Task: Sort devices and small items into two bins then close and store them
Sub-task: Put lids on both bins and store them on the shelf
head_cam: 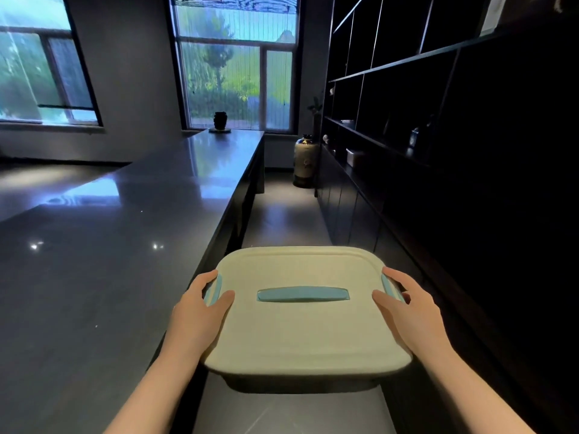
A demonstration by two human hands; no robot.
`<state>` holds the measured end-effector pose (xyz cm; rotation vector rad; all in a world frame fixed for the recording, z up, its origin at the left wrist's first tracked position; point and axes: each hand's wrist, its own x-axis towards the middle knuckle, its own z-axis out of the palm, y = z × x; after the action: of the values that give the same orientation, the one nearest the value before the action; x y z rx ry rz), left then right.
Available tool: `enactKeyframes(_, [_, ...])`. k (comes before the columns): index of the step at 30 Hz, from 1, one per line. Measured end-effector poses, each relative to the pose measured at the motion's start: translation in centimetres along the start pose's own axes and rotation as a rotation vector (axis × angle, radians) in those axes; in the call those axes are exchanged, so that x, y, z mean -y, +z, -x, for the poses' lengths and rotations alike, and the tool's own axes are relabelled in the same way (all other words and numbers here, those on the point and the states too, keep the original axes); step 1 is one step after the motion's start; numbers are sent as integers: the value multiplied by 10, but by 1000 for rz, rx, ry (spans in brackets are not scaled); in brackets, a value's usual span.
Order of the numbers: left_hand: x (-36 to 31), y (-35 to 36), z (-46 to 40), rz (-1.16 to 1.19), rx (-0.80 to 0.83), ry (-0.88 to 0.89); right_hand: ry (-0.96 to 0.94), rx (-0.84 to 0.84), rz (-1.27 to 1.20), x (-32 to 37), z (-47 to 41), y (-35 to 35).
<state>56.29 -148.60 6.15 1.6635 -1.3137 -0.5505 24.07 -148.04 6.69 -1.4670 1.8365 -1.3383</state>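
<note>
A closed bin (pixel 300 333) with a cream lid and a pale blue centre handle (pixel 303 294) is held in the air over the floor aisle. My left hand (pixel 200 311) grips its left side over a blue latch, thumb on the lid. My right hand (pixel 407 305) grips the right side over the other blue latch. The bin's dark body shows only below the lid's near edge. Its contents are hidden.
A long dark glossy counter (pixel 125 245) runs along the left, with a small dark object (pixel 220 121) at its far end. Dark shelving and cabinets (pixel 438 151) line the right. A large vase (pixel 305 161) stands on the floor at the aisle's far end.
</note>
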Motion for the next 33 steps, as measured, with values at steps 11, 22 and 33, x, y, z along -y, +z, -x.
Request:
enactKeyframes(11, [-6,51,-239,14,122,22,78,-81,-20,21,-182,113])
enactKeyframes(22, [-10,170,-453,27,134,32,73,-95,-40,2,-404,195])
enactKeyframes(33, [-15,274,-667,27,136,-17,93,-73,-125,-8,-629,280])
